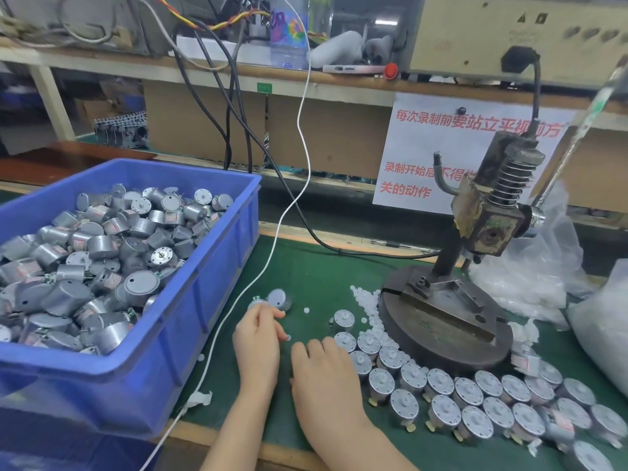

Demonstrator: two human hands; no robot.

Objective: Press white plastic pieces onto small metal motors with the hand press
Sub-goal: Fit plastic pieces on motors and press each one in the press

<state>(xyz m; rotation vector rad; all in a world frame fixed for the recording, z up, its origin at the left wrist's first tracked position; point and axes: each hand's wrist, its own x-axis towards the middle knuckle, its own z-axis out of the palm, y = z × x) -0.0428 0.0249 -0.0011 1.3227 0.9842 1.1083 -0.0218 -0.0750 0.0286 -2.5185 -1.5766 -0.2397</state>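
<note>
Right hand (323, 372) palm-down, fingers (331, 345) curled

A: How is the left hand (260, 338) placed?
B: It is laid palm down, fingers curled, the fingertips (280, 314) pointed away from the body.
A: And the right hand (324, 372)?
B: It is set just beside the left, palm down, fingers bent, forearm angled in from the lower right.
</note>
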